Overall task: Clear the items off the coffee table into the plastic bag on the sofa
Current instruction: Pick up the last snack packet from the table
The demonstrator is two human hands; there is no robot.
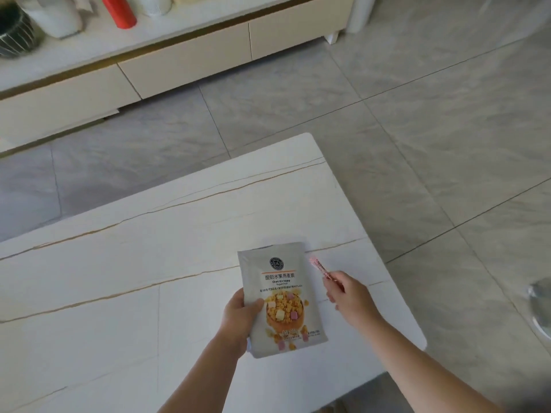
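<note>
My left hand (238, 318) grips a grey oat crisp snack pouch (281, 296) by its left edge, holding it just above the white marble coffee table (119, 278). To the right of the pouch, my right hand (347, 296) pinches a thin pink stick-shaped packet (319, 267) that points up and to the left over the table's right end. The sofa and the plastic bag are out of view.
A cream TV cabinet (185, 64) with drawers runs along the far side, carrying a red cylinder (119, 10) and white items. Grey tiled floor (432, 129) lies beyond and right of the table. A shiny rounded object (541, 305) sits at the right edge.
</note>
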